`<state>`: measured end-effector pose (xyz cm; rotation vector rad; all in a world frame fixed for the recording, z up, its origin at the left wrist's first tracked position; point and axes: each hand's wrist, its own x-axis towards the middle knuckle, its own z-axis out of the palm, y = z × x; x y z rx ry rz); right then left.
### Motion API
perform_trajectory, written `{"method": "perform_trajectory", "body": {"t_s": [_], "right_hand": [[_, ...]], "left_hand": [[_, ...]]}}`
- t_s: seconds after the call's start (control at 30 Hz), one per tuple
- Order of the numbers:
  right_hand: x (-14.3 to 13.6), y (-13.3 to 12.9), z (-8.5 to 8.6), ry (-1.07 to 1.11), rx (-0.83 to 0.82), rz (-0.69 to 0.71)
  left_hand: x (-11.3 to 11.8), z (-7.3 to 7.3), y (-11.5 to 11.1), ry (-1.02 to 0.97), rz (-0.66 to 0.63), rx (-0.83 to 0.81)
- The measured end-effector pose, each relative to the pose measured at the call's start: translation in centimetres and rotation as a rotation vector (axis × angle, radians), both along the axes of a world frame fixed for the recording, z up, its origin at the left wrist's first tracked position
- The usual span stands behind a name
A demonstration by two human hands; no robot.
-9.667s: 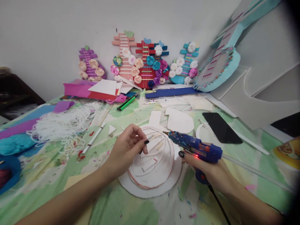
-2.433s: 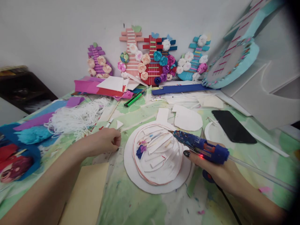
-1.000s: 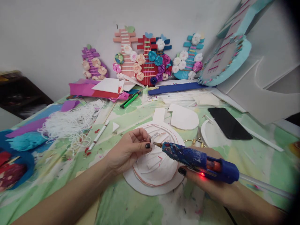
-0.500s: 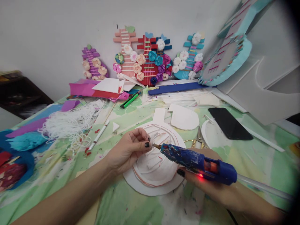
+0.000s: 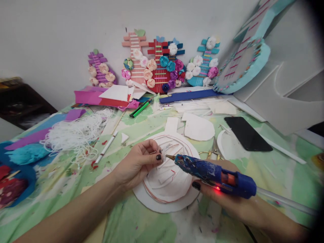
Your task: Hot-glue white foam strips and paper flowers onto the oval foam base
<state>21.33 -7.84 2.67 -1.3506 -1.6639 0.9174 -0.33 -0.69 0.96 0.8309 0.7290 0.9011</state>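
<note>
My left hand [image 5: 138, 162] pinches a small whitish scrap [image 5: 165, 149] between thumb and fingertips. In my right hand [image 5: 227, 192] is a blue glue gun [image 5: 212, 173] with a red light lit; its brass tip points left, close beside the scrap. A clear glue stick [image 5: 283, 200] sticks out of its back end. Beneath both hands lies a white round foam piece [image 5: 167, 206] with a neck at the top and a smaller disc and white strips on it. How firmly the scrap is held is partly hidden by the fingers.
White string [image 5: 73, 135], a white pen [image 5: 106, 147] and a green cutter [image 5: 141, 109] lie left and behind. Scissors [image 5: 215, 150], a foam offcut [image 5: 198, 127] and a black phone [image 5: 248, 133] are at right. Flower-decorated guitar shapes [image 5: 159, 67] stand against the wall.
The glue gun's tip has shifted slightly right, leaving a small gap from the left fingertips. The left hand has barely moved and keeps its pinch.
</note>
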Motion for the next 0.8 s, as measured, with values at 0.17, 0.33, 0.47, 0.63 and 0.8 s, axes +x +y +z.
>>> {"method": "perform_trajectory", "body": {"t_s": [0.17, 0.33, 0.47, 0.63, 0.8], "right_hand": [[0.6, 0.2, -0.5, -0.068, 0.033, 0.126], [0.4, 0.2, -0.5, -0.027, 0.031, 0.110], [0.8, 0.3, -0.2, -0.055, 0.055, 0.045], [1.3, 0.3, 0.0, 0.049, 0.003, -0.121], [1.3, 0.1, -0.2, 0.160, -0.101, -0.323]], "left_hand": [[0.0, 0.1, 0.0, 0.005, 0.002, -0.008], [-0.2, 0.1, 0.1, 0.005, 0.010, 0.009], [-0.5, 0.3, 0.5, 0.089, 0.075, 0.105], [-0.5, 0.0, 0.8, 0.491, 0.187, 0.350], [0.2, -0.5, 0.4, 0.799, 0.151, 0.634]]}}
